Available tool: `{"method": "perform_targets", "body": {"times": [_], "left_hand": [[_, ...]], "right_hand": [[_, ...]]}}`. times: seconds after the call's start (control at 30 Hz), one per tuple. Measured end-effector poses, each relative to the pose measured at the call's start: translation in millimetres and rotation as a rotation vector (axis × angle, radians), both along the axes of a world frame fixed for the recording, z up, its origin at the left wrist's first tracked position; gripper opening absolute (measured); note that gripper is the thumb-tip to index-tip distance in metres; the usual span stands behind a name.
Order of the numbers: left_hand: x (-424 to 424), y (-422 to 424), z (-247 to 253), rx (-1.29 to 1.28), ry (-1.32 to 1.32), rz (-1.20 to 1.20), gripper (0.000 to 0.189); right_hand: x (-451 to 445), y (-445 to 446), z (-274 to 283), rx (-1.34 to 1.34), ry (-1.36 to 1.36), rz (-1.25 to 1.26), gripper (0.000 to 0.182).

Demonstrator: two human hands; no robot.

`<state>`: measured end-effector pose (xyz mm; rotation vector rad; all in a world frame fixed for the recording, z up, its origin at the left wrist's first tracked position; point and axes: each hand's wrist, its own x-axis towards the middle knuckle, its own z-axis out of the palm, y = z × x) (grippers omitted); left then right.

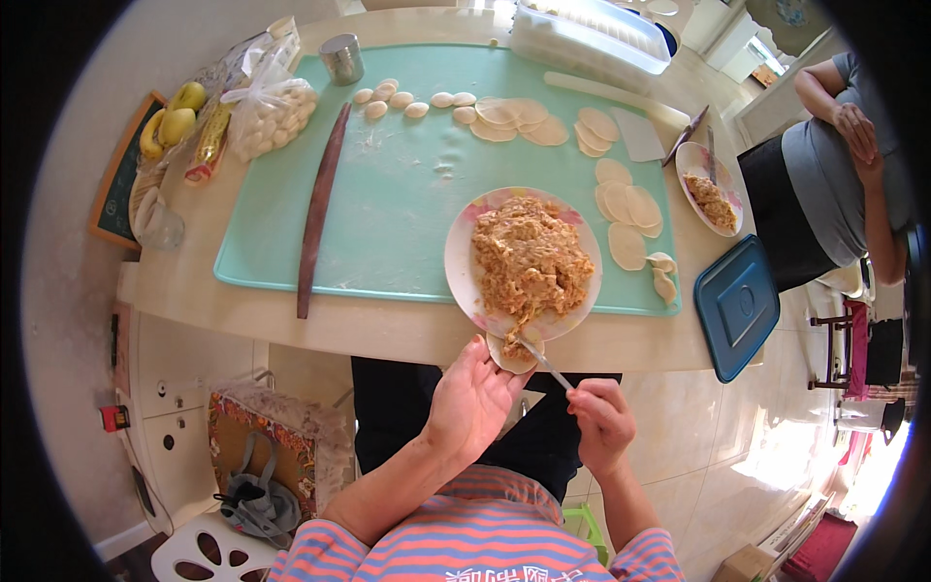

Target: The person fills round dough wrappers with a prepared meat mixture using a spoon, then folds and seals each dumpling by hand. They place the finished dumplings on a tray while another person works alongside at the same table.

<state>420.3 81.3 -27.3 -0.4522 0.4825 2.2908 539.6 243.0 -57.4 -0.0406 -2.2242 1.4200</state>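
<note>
My left hand (pixel 473 396), palm up, bears a round dough wrapper (pixel 515 358) on its fingertips at the near rim of a plate (pixel 460 269). My right hand (pixel 602 422) grips the handle of a thin metal utensil (pixel 549 367); its tip touches a small lump of filling on the wrapper. A large mound of minced filling (pixel 531 254) lies on the plate. Rolled wrappers (pixel 629 246) lie in overlapping groups on the right of the green mat (pixel 393 218), with folded dumplings (pixel 663 285) at its near right corner. Small dough pieces (pixel 401 100) lie at the back.
A wooden rolling pin (pixel 320 218) lies on the mat at left, near a metal can (pixel 342 60) and a bag of dough pieces (pixel 273 120). At right are a second plate (pixel 687 156), a blue lid (pixel 738 309) and a standing person (pixel 836 167). A plastic container (pixel 593 36) stands behind.
</note>
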Motion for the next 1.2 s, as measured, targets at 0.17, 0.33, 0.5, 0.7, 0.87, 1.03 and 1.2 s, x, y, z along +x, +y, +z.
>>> {"method": "perform_targets", "body": {"times": [0.17, 0.33, 0.5, 0.7, 0.87, 1.03, 1.2], "left_hand": [[1.2, -5.1, -1.5, 0.01, 0.006, -0.012, 0.05], [3.1, -10.8, 0.9, 0.013, 0.009, -0.043, 0.049], [1.7, -16.6, -1.7, 0.031, -0.028, -0.076, 0.04], [1.6, -20.1, -2.4, 0.012, -0.013, -0.077, 0.04], [-1.2, -20.1, 0.4, 0.006, 0.02, -0.076, 0.047], [-0.6, -21.6, -2.5, -0.004, 0.028, -0.093, 0.052], [-1.0, -23.5, -5.8, 0.07, -0.02, -0.076, 0.04]], "right_hand": [[-1.5, 1.9, 10.4, 0.383, 0.05, 0.132, 0.04], [7.3, 8.5, 22.7, 0.047, -0.08, 0.107, 0.024], [-1.9, 22.6, 23.7, -0.327, -0.04, -0.024, 0.023], [-31.9, 22.0, 29.4, 0.194, -0.028, 0.093, 0.031], [-23.7, 13.8, 29.0, 0.263, -0.01, 0.19, 0.036], [-10.3, 12.7, 24.4, 0.059, -0.062, 0.103, 0.03], [-12.2, 9.9, 23.4, 0.328, 0.006, 0.219, 0.037]]}}
